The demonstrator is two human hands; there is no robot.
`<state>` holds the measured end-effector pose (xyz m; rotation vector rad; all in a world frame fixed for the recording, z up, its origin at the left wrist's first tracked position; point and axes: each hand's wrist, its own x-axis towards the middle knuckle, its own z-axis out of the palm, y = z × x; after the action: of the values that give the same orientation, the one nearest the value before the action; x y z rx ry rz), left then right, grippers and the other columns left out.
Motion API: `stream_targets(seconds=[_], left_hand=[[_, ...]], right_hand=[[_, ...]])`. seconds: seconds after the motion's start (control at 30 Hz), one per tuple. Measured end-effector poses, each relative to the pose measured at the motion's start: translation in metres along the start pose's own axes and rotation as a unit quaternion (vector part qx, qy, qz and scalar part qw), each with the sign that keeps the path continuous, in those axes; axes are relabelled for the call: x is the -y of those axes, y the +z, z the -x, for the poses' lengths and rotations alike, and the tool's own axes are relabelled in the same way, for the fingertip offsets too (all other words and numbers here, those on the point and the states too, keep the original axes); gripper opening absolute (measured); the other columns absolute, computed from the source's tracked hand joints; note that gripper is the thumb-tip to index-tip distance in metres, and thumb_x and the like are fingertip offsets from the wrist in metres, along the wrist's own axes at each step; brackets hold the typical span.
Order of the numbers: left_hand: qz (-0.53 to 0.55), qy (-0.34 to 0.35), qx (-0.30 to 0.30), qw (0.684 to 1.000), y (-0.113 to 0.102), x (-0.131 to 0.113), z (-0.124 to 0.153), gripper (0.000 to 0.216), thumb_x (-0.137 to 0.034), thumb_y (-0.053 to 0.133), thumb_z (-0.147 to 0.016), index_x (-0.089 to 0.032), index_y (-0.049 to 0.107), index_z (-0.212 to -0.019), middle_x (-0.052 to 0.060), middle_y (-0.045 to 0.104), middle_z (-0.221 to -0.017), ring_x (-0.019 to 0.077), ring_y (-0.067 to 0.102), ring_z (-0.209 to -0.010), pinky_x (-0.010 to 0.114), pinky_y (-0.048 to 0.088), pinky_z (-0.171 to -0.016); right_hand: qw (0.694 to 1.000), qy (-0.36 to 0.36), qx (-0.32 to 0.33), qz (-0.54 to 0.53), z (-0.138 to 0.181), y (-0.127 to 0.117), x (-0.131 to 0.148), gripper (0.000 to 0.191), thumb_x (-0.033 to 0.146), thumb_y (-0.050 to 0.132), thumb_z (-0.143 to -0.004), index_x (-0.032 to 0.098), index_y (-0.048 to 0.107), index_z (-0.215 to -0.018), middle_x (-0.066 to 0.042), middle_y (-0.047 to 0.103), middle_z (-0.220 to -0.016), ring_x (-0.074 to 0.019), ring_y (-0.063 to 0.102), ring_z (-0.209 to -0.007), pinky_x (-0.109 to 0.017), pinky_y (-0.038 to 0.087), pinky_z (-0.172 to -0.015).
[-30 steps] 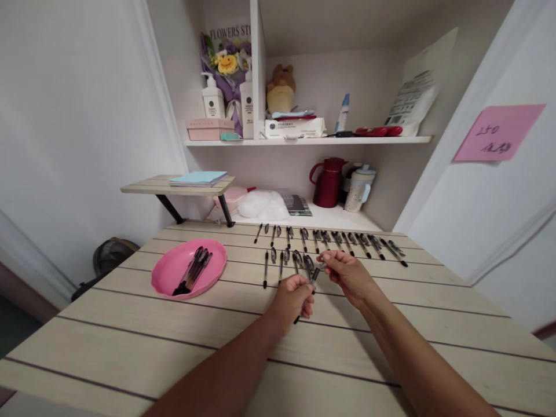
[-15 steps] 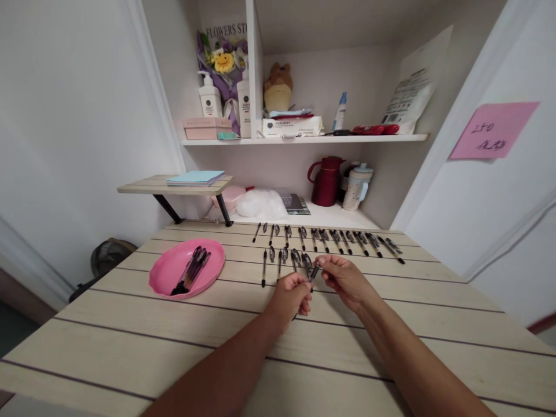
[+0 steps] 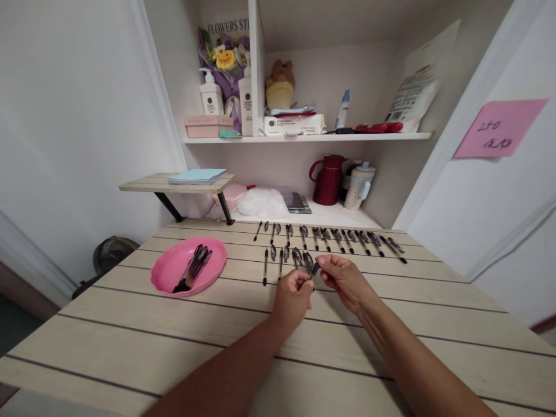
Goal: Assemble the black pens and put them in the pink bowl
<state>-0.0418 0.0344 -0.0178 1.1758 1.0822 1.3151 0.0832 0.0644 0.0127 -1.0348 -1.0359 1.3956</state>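
Between my two hands, above the front row of pens, is a slim dark pen (image 3: 314, 271). My left hand (image 3: 292, 295) is closed around its lower part, thumb and forefinger pinching, and hides most of the barrel. My right hand (image 3: 341, 278) pinches the upper black end with thumb and fingertips. Whether that end is joined to the rest I cannot tell. Just beyond my hands lie several uncapped pens (image 3: 265, 267), each with a cap (image 3: 273, 252) beside it. A longer row of pens and caps (image 3: 337, 240) runs behind them across the table.
A pink scalloped tray (image 3: 160, 272) with several pens (image 3: 194, 269) stands at left on the slatted table (image 3: 208, 353). Behind it is a small raised shelf (image 3: 143, 184) on black legs. A red jug (image 3: 329, 180) and a speckled cup (image 3: 358, 188) stand in the cabinet at the back.
The black end in my right fingers has tilted and shows darker between the hands. My left hand has turned slightly, its lower fingers now more tucked in. The view has shifted a little.
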Motion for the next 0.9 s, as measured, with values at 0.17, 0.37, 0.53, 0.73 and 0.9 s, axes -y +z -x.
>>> stream_targets(seconds=[0.17,0.37,0.53,0.73,0.9], left_hand=[[-0.002,0.018,-0.004,1.000,0.001,-0.003,0.002,0.012,-0.028,0.057,-0.068,-0.017,0.052,-0.067,-0.007,0.048,-0.053,0.0034,0.040,-0.034,0.016,0.030,-0.034],[0.024,-0.011,0.030,0.999,0.000,-0.006,0.002,0.013,-0.029,0.056,-0.069,-0.017,0.051,-0.070,-0.007,0.048,-0.049,0.0029,0.038,-0.031,0.015,0.026,-0.032],[0.025,-0.026,0.048,0.998,0.001,-0.007,0.004,0.012,-0.028,0.055,-0.068,-0.017,0.051,-0.069,-0.008,0.045,-0.046,0.0030,0.037,-0.029,0.015,0.024,-0.030],[0.034,-0.035,0.047,0.998,0.003,-0.007,0.005,0.015,-0.030,0.057,-0.067,-0.017,0.050,-0.069,-0.007,0.048,-0.048,0.0028,0.038,-0.029,0.014,0.023,-0.029],[0.084,-0.058,0.075,0.992,0.002,-0.008,0.005,0.022,-0.036,0.058,-0.066,-0.017,0.049,-0.071,-0.006,0.052,-0.053,0.0027,0.039,-0.031,0.015,0.024,-0.030]], right_hand=[[1.000,-0.002,0.017,-0.023,0.002,0.001,0.002,0.031,0.040,0.075,-0.057,0.016,0.061,-0.070,0.003,0.050,-0.053,-0.0046,0.038,-0.045,-0.018,0.022,-0.040],[0.994,-0.012,0.067,-0.087,0.005,-0.002,0.003,0.035,0.046,0.065,-0.068,0.020,0.066,-0.092,-0.005,0.062,-0.084,-0.0066,0.045,-0.051,-0.020,0.029,-0.041],[0.994,-0.042,0.060,-0.075,0.003,-0.007,0.001,0.029,0.038,0.071,-0.064,0.017,0.068,-0.084,-0.004,0.061,-0.073,-0.0055,0.038,-0.046,-0.020,0.024,-0.039],[0.997,-0.046,0.031,-0.054,0.001,-0.008,-0.003,0.031,0.040,0.071,-0.062,0.015,0.068,-0.079,0.003,0.046,-0.045,-0.0058,0.031,-0.041,-0.021,0.017,-0.039],[0.996,-0.087,-0.026,0.015,0.001,-0.004,-0.004,0.032,0.042,0.070,-0.062,0.015,0.068,-0.078,0.002,0.049,-0.047,-0.0072,0.036,-0.044,-0.021,0.022,-0.041]])
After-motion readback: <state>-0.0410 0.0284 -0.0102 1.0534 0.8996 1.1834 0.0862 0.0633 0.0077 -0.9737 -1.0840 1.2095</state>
